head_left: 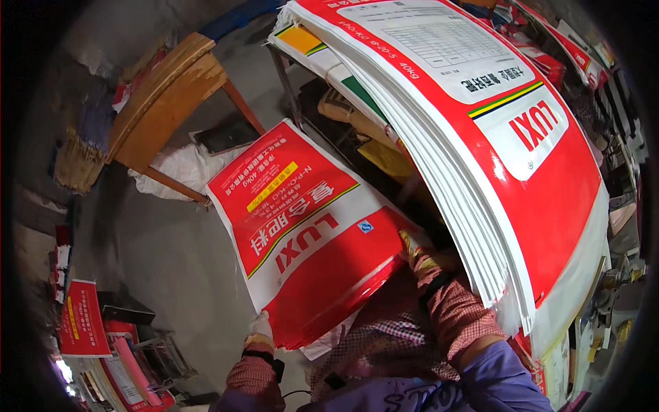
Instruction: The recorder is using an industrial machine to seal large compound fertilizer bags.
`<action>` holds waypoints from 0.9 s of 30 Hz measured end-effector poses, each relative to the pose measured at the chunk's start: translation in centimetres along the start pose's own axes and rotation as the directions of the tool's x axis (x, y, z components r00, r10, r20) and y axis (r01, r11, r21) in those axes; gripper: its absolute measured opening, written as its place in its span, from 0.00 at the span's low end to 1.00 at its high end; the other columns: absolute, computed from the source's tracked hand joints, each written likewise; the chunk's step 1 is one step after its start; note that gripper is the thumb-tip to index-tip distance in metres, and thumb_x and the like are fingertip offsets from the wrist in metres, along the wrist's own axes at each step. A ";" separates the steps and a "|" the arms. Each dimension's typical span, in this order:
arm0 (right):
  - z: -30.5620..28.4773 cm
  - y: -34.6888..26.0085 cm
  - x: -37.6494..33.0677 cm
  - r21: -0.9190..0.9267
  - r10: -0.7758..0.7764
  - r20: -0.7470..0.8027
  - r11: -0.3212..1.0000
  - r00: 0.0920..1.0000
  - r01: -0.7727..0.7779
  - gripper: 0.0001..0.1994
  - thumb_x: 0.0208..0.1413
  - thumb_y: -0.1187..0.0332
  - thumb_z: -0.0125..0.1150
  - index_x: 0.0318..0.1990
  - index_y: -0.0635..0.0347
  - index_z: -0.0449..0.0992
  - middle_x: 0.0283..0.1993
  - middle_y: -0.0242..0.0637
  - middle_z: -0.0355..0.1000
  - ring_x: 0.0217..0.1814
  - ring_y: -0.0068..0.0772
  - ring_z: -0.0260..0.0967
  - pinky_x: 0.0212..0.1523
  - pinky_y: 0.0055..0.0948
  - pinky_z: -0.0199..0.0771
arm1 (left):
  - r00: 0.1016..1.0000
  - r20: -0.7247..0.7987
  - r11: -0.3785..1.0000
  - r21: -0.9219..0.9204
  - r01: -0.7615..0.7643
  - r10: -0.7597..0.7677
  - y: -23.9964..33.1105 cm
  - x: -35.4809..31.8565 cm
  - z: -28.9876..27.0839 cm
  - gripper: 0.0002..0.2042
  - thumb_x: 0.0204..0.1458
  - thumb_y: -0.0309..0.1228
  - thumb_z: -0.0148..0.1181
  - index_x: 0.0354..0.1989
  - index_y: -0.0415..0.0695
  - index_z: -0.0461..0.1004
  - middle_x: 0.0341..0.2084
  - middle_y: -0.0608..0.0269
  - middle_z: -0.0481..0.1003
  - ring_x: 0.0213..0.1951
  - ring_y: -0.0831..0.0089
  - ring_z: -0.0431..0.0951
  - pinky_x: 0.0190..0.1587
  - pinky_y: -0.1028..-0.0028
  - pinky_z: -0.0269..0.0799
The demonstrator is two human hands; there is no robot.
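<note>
A red and white printed sack [343,275] hangs aslant in front of me, its near edge showing several layers, as of a thin bundle. My left hand [260,328], in a pale glove, is closed on its near left corner. At the near right corner, my right hand [414,248] grips the edge in a yellowish, stained glove. Most of the right fingers are tucked around the edge and partly hidden. Close by on the right rises a tall stack of similar red and white sacks [549,213], its white folded edges facing me.
A wooden table or bench [168,96] stands at the far left, with a white crumpled bag [182,168] on the floor beneath. A bristled brush [81,161] is left of it. Red sacks [84,319] and a pink roll [136,371] lie at lower left. Cluttered items [618,302] line the right.
</note>
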State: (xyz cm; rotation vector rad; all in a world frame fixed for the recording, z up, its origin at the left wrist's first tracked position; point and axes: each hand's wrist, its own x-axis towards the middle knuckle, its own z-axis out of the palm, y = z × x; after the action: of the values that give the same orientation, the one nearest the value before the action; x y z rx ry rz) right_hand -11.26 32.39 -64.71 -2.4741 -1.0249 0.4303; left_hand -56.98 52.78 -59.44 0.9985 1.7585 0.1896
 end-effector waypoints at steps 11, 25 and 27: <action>-11.6 -8.9 -10.0 0.794 0.302 0.291 0.454 0.908 -0.405 0.11 0.53 0.63 0.53 0.42 0.56 0.70 0.35 0.36 0.69 0.36 0.29 0.68 0.36 0.25 0.69 | 0.875 0.348 -0.034 0.933 -0.358 0.336 2.1 4.9 -1.1 0.17 0.45 0.38 0.54 0.43 0.45 0.71 0.41 0.53 0.71 0.43 0.53 0.72 0.46 0.64 0.67; -29.5 -12.7 -29.5 0.702 0.126 0.345 0.624 0.930 -0.344 0.17 0.52 0.57 0.52 0.46 0.53 0.73 0.39 0.37 0.74 0.41 0.31 0.71 0.45 0.24 0.68 | -0.517 0.528 -0.348 -0.390 -0.852 0.674 23.1 -41.7 25.3 0.11 0.41 0.27 0.59 0.35 0.39 0.72 0.46 0.54 0.67 0.50 0.59 0.63 0.52 0.64 0.58; -30.5 -11.9 -30.6 0.621 0.038 0.163 0.772 0.986 -0.132 0.16 0.52 0.57 0.51 0.45 0.52 0.73 0.38 0.36 0.74 0.40 0.30 0.71 0.44 0.23 0.68 | -0.729 0.540 -0.651 -0.381 -0.657 0.420 21.6 -46.7 28.3 0.17 0.38 0.34 0.61 0.36 0.39 0.72 0.48 0.49 0.66 0.48 0.54 0.66 0.51 0.62 0.61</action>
State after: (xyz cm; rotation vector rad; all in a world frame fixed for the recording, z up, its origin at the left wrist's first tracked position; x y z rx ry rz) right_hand -25.89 9.69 -28.96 -1.8940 -0.6619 0.8393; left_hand -17.23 24.78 -26.49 2.5228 -0.7771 0.6075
